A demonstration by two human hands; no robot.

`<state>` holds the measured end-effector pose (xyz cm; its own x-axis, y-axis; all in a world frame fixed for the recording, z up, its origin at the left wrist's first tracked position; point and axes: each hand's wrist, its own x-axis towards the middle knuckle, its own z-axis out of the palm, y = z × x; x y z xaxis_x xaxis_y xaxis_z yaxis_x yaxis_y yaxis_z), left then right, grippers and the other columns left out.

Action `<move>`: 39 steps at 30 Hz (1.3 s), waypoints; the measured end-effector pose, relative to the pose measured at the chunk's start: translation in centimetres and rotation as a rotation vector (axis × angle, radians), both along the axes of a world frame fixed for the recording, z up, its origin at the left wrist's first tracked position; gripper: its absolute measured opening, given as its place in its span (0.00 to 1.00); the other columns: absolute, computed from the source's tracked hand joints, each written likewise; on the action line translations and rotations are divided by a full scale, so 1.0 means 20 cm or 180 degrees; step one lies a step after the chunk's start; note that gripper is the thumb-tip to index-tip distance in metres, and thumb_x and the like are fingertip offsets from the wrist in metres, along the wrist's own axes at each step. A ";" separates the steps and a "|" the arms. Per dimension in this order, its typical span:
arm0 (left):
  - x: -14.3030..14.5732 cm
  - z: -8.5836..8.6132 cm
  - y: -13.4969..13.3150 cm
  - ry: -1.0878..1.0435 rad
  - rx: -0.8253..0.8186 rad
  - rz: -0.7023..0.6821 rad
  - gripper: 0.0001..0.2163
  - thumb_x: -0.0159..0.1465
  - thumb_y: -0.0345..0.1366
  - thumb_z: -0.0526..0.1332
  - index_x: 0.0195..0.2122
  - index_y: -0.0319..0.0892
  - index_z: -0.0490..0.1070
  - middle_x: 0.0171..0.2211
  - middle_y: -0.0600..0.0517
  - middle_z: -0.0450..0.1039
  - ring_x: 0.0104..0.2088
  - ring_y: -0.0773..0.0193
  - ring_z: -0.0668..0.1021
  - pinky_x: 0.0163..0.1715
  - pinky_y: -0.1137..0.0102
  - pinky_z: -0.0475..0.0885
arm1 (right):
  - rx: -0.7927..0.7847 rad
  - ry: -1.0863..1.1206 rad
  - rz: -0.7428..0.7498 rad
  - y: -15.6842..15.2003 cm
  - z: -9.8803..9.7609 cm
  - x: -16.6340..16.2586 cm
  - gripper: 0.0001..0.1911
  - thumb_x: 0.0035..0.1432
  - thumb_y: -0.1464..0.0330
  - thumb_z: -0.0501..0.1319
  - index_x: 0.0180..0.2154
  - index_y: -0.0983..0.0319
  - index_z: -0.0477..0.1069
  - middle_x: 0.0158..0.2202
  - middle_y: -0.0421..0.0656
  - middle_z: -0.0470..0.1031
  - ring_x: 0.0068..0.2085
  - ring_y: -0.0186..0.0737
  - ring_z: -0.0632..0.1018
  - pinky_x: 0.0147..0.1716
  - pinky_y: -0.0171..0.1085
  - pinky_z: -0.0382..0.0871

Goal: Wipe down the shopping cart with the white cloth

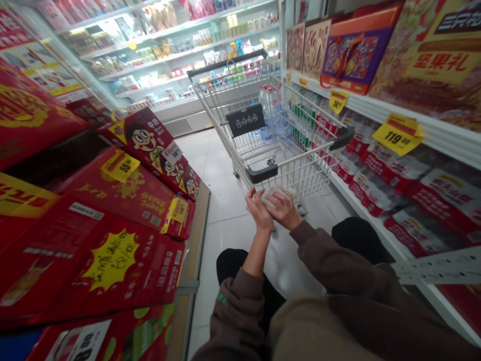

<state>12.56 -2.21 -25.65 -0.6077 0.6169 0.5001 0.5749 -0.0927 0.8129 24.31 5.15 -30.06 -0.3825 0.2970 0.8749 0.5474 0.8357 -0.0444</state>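
Note:
Both my hands are together in the middle of the view, low in front of the shopping cart (259,174). My right hand (287,213) is closed on a crumpled whitish cloth (276,198), partly hidden by the fingers, and its heel rests against my left hand. My left hand (260,210) is turned palm up with loosely bent fingers that stand a little apart, right beside the cloth. Whether the left fingers touch the cloth is hard to make out. The cart stands just beyond, its black-ended handle nearest me and a dark sign plate (246,121) inside.
Stacked red gift boxes (124,265) crowd the left side. On the right, a shelf (432,125) bears gift boxes, with wrapped bottle packs (443,195) beneath. A lit refrigerated display (180,55) closes the far end. Pale floor tiles (221,200) show between.

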 end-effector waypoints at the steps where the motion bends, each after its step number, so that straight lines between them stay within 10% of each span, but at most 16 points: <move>1: 0.01 -0.01 0.00 0.0026 -0.0008 0.0062 0.39 0.73 0.59 0.29 0.53 0.44 0.77 0.60 0.41 0.66 0.64 0.53 0.70 0.67 0.57 0.61 | 0.0046 -0.0106 0.0058 0.01 0.00 0.01 0.10 0.63 0.69 0.63 0.44 0.50 0.79 0.51 0.42 0.76 0.54 0.45 0.70 0.60 0.49 0.63; 6: 0.06 -0.04 0.02 0.0104 -0.0051 0.0005 0.37 0.74 0.56 0.29 0.57 0.44 0.74 0.56 0.41 0.73 0.61 0.53 0.71 0.66 0.54 0.59 | -0.0475 0.0751 -0.0832 0.05 -0.03 0.05 0.06 0.62 0.70 0.63 0.41 0.58 0.79 0.51 0.50 0.74 0.54 0.51 0.68 0.54 0.50 0.66; 10: 0.07 -0.03 0.03 -0.0020 -0.0067 -0.0038 0.34 0.75 0.54 0.31 0.58 0.41 0.71 0.53 0.41 0.77 0.57 0.54 0.74 0.63 0.55 0.63 | -0.0163 0.0078 -0.0067 0.06 -0.04 0.04 0.07 0.63 0.68 0.64 0.43 0.53 0.79 0.52 0.45 0.76 0.54 0.48 0.69 0.57 0.49 0.63; 15: 0.11 -0.03 0.02 0.0398 0.0067 0.0144 0.35 0.75 0.54 0.31 0.59 0.38 0.70 0.55 0.38 0.75 0.59 0.53 0.74 0.63 0.55 0.63 | -0.0729 0.1112 -0.0844 0.12 -0.06 0.11 0.07 0.64 0.66 0.63 0.43 0.58 0.79 0.53 0.52 0.74 0.55 0.54 0.67 0.55 0.52 0.66; 20: 0.27 -0.03 0.07 0.1089 0.0029 -0.0159 0.33 0.76 0.52 0.34 0.60 0.38 0.71 0.59 0.38 0.73 0.61 0.54 0.72 0.64 0.56 0.60 | -0.0585 0.0271 -0.0168 0.18 -0.07 0.18 0.08 0.64 0.64 0.63 0.44 0.51 0.79 0.53 0.46 0.76 0.55 0.50 0.70 0.60 0.52 0.64; 24: 0.34 -0.01 0.13 0.1111 -0.0227 -0.0143 0.32 0.77 0.48 0.32 0.63 0.38 0.69 0.63 0.38 0.71 0.65 0.55 0.70 0.65 0.57 0.57 | -0.0926 0.1111 -0.0878 0.23 -0.10 0.21 0.09 0.65 0.67 0.61 0.43 0.58 0.79 0.55 0.52 0.73 0.57 0.54 0.68 0.58 0.54 0.65; 29: 0.34 0.00 0.17 0.1066 -0.0376 -0.0037 0.33 0.76 0.49 0.32 0.63 0.38 0.69 0.62 0.38 0.71 0.63 0.54 0.71 0.62 0.57 0.60 | -0.0896 0.0432 -0.0330 0.27 -0.12 0.24 0.11 0.62 0.70 0.62 0.44 0.54 0.78 0.55 0.48 0.74 0.56 0.51 0.69 0.58 0.52 0.65; 33: 0.32 0.00 0.18 0.1119 -0.0460 0.0006 0.34 0.76 0.50 0.31 0.63 0.39 0.70 0.59 0.39 0.73 0.60 0.52 0.73 0.58 0.57 0.62 | -0.0942 0.1324 -0.1222 0.32 -0.09 0.29 0.10 0.63 0.71 0.60 0.43 0.57 0.78 0.55 0.52 0.71 0.56 0.53 0.68 0.55 0.53 0.67; 37: 0.32 -0.02 0.19 0.1140 -0.0460 0.0081 0.35 0.76 0.53 0.32 0.63 0.41 0.71 0.58 0.39 0.72 0.60 0.50 0.72 0.57 0.55 0.62 | -0.0739 0.0615 -0.0440 0.36 -0.05 0.35 0.11 0.62 0.72 0.61 0.43 0.54 0.79 0.54 0.47 0.73 0.56 0.51 0.68 0.57 0.52 0.65; 39: 0.33 -0.03 0.19 0.1128 -0.0506 0.0104 0.36 0.76 0.53 0.31 0.62 0.41 0.71 0.58 0.38 0.71 0.60 0.50 0.72 0.58 0.54 0.62 | -0.0921 0.1015 -0.0826 0.38 -0.04 0.38 0.11 0.62 0.72 0.60 0.42 0.55 0.78 0.55 0.49 0.72 0.56 0.51 0.68 0.57 0.52 0.65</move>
<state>19.08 1.63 -26.23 -0.4349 0.6869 0.5822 0.8233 0.0414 0.5661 31.89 12.76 -30.89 0.0092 0.5946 0.8039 0.6569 0.6026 -0.4532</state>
